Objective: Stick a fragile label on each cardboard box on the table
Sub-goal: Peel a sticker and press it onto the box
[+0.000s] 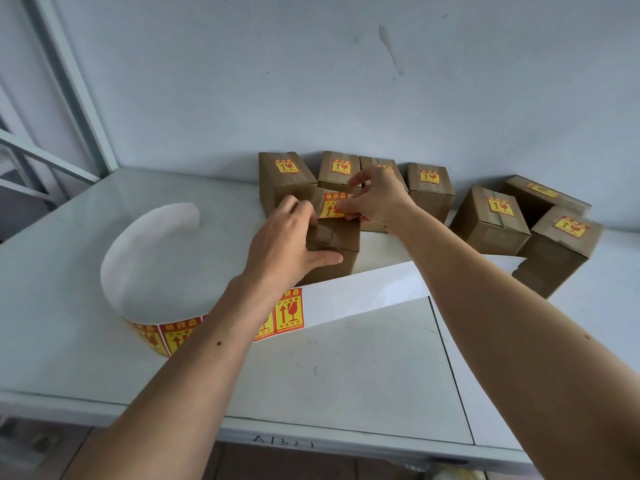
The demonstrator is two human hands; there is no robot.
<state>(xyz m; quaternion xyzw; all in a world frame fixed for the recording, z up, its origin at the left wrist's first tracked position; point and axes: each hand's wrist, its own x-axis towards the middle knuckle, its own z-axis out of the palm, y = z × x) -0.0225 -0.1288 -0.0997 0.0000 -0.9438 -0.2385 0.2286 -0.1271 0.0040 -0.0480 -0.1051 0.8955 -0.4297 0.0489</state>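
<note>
A: Left side of table point(69, 271)?
B: Label strip point(166, 327) lay curled, its stickers facing me.
A: Hands?
B: Left hand point(287, 244) gripped the near box point(332, 251) at centre. Right hand point(377, 199) pinched the label point(330, 206) held over its top.
A: Right side?
B: Labelled boxes point(491, 220) stood by the wall.

small brown cardboard box point(332, 252) stood near the middle of the table, top bare | red and yellow fragile label point(330, 206) hung tilted just above it | seven brown boxes behind already had labels
</note>
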